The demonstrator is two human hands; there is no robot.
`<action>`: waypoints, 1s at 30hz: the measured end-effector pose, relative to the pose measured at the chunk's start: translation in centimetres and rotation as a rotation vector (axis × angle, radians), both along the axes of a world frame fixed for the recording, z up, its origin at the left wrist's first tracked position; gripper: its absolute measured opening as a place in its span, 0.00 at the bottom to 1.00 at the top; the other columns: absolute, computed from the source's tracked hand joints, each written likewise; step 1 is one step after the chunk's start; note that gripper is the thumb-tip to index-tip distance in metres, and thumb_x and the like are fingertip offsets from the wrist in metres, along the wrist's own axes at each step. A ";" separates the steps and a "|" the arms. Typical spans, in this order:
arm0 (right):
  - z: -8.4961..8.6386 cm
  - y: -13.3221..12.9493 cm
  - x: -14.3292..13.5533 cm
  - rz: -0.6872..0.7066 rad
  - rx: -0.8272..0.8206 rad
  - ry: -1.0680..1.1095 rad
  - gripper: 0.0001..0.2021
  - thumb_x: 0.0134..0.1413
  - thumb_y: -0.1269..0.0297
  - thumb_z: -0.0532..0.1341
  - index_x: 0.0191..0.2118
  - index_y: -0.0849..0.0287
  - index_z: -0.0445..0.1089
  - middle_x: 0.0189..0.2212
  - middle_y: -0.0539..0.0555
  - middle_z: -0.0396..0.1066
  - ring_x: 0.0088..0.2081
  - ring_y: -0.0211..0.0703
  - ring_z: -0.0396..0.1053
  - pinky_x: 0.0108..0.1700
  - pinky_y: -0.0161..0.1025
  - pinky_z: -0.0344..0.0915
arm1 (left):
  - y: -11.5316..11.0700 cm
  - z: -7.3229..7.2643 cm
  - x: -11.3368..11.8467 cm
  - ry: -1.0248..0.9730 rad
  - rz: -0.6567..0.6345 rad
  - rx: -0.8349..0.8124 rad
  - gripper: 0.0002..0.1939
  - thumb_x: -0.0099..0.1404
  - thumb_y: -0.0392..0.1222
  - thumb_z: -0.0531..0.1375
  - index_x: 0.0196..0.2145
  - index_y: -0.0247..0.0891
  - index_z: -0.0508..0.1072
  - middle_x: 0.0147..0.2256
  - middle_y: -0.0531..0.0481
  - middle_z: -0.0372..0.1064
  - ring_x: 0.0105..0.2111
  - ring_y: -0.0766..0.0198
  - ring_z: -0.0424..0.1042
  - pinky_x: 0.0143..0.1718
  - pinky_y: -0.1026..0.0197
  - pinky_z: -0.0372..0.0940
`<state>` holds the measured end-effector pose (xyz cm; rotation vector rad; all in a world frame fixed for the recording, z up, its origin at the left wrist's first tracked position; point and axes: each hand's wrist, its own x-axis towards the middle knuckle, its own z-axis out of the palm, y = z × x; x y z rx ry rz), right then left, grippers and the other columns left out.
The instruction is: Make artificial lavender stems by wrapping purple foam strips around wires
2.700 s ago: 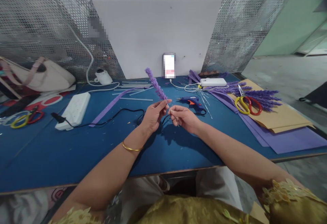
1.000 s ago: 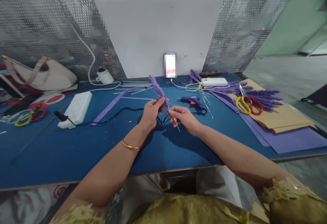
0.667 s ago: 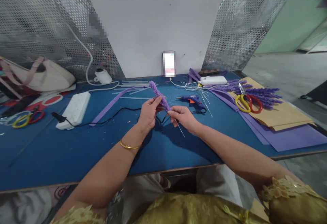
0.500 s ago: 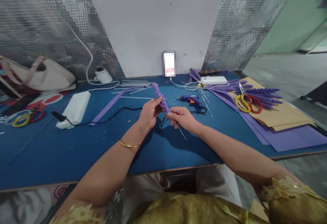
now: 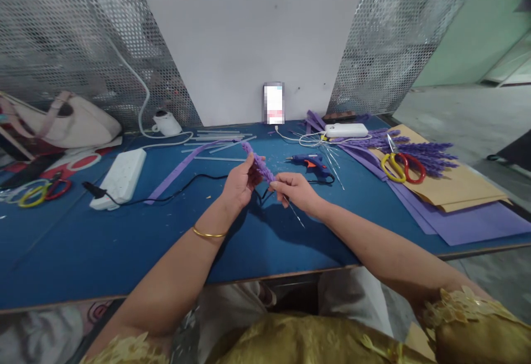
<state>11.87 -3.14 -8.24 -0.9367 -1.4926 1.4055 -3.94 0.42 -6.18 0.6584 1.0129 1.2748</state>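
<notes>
A purple paper lavender sprig [image 5: 260, 166] is held over the middle of the blue table, tilted with its tip up and to the left. My left hand [image 5: 241, 182] pinches the flower part between thumb and fingers. Lower down, my right hand [image 5: 295, 190] grips its base, where a thin wire stem [image 5: 297, 218] sticks out below the fingers. Behind my hands lies a long purple paper strip [image 5: 178, 171]. A blue glue gun [image 5: 309, 162] rests just beyond my right hand.
Finished lavender sprigs [image 5: 431, 156], red-and-yellow scissors [image 5: 400, 167], brown paper [image 5: 460, 190] and purple sheets [image 5: 481, 223] lie right. Left are a white power strip [image 5: 120, 178], its black cord and more scissors [image 5: 35, 193]. Glue sticks [image 5: 219, 159] and a propped phone [image 5: 274, 103] sit behind.
The sprig's tip has swung to the left and slightly down, so it leans more. My left hand has shifted a little left with it; my right hand stays nearly in place.
</notes>
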 end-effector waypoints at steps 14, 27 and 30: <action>0.1 0.2 -0.1 -0.057 -0.083 0.045 0.15 0.51 0.51 0.65 0.29 0.60 0.71 0.17 0.46 0.69 0.15 0.30 0.61 0.19 0.31 0.57 | -0.7 -0.1 0.2 0.200 -0.062 0.149 0.21 0.39 0.49 0.76 0.28 0.34 0.80 0.25 0.52 0.70 0.25 0.69 0.66 0.28 0.64 0.59; 0.0 0.3 0.0 -0.065 -0.021 0.038 0.12 0.50 0.57 0.64 0.35 0.60 0.73 0.16 0.44 0.67 0.14 0.31 0.61 0.18 0.31 0.57 | -0.7 -0.4 0.2 0.198 -0.063 0.142 0.24 0.39 0.55 0.76 0.28 0.33 0.81 0.24 0.50 0.70 0.23 0.70 0.64 0.26 0.66 0.59; 0.0 0.3 0.1 -0.054 0.025 0.013 0.11 0.51 0.57 0.63 0.34 0.60 0.73 0.15 0.44 0.65 0.14 0.30 0.59 0.18 0.30 0.56 | -0.7 -0.2 0.2 0.177 -0.080 0.121 0.22 0.39 0.52 0.76 0.27 0.33 0.81 0.23 0.50 0.70 0.22 0.71 0.63 0.25 0.66 0.58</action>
